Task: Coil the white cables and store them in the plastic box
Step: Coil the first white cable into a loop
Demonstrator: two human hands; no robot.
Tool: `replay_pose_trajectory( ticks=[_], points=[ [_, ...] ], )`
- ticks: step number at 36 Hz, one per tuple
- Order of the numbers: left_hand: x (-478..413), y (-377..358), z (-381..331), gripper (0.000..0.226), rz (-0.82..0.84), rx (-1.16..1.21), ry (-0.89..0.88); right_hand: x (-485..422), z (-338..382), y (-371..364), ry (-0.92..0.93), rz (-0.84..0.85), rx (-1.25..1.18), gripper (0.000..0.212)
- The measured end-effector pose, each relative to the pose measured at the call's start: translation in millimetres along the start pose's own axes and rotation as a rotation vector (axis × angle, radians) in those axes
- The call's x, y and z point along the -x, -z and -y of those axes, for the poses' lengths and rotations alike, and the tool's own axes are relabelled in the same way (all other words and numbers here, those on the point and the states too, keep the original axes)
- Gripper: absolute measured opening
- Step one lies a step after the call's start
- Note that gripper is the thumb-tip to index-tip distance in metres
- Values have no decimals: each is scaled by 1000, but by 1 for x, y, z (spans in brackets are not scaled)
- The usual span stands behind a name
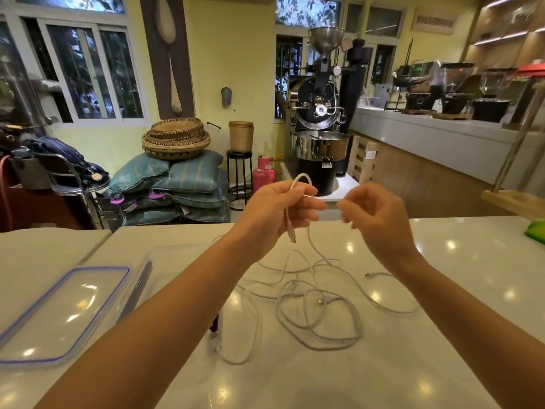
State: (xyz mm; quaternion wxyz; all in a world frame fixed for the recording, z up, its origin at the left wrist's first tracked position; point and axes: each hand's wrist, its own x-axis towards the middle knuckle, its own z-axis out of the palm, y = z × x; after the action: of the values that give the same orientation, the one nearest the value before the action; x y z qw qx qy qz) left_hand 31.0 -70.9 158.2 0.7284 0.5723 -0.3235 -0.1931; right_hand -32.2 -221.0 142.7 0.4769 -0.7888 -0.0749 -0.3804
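Observation:
My left hand [280, 212] is raised above the white counter, pinching a white cable [300, 180] that loops over its fingers, with a connector end hanging below the palm. My right hand [380, 219] hovers just to the right, fingers curled and blurred; whether it touches the cable is unclear. Several loose white cables [321, 314] lie tangled on the counter under both hands. The clear plastic box [177, 261] sits on the counter behind my left forearm, partly hidden. Its lid [63, 314], clear with a purple rim, lies flat to the left.
A green object [535, 230] rests at the counter's right edge. Beyond the counter stand stacked cushions with baskets [177, 140], a pink gas cylinder [264, 172] and a coffee roaster [320, 119]. A seam splits the white counter [442, 335] at left.

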Motion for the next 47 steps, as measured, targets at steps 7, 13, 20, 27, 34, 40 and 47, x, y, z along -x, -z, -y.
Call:
replay_pose_trajectory(
  ticks=[7, 13, 20, 27, 34, 40, 47],
  points=[
    [-7, -15, -8, 31, 45, 56, -12, -12, -17, -13, -124, 203, -124, 35],
    [-14, -30, -8, 30, 138, 114, -59, -7, -28, -51, -69, 153, -206, 31],
    [-32, -17, -9, 28, 106, -90, -19, 16, -29, -71, -219, 336, -1, 30],
    [-48, 11, -8, 26, -14, -376, -9, 22, -22, -44, -10, 418, 344, 25],
    [-55, 13, 7, 27, -12, -420, -54, 11, -7, -22, 133, 481, 452, 23],
    [-61, 8, 7, 30, -27, -330, -132, -6, 9, -9, 229, 515, 531, 23],
    [-50, 16, 14, 28, 166, -398, -19, -47, 26, 16, 245, 478, 565, 22]
  ],
)
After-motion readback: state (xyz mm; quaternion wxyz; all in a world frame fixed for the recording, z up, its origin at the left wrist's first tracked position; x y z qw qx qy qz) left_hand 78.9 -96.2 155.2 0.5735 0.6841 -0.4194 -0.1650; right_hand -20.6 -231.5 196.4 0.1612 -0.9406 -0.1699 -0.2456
